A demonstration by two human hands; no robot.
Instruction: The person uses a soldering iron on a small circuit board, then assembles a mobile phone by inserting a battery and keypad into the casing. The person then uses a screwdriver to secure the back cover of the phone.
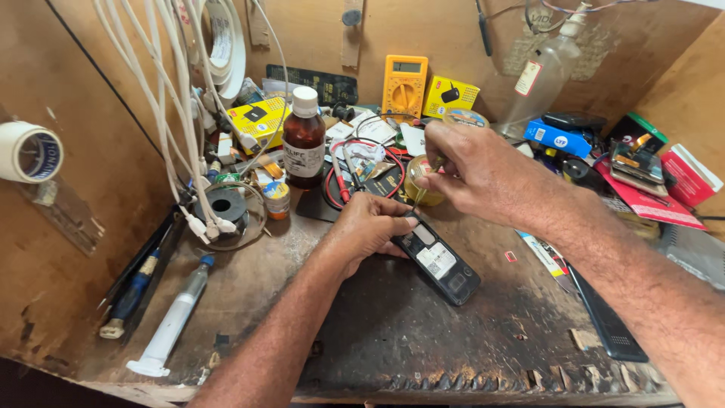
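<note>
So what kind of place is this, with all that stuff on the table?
Most likely a small electronics or phone repair bench. A yellow multimeter stands at the back, an opened black phone lies under the left hand, and the right hand works on it with tweezers.

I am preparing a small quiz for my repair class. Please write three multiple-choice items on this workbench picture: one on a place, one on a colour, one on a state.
1. Where does the brown bottle stand?
A. left of the multimeter
B. right of the multimeter
C. on the phone

2. What colour is the multimeter?
A. blue
B. yellow-orange
C. white

3. How is the phone lying?
A. screen up, closed
B. standing on edge
C. back opened, insides showing

Answers:
1 A, the bottle is nearer the white cables.
2 B, its case is yellow-orange.
3 C, the left hand steadies it while the right hand brings a thin tool to it.
</note>
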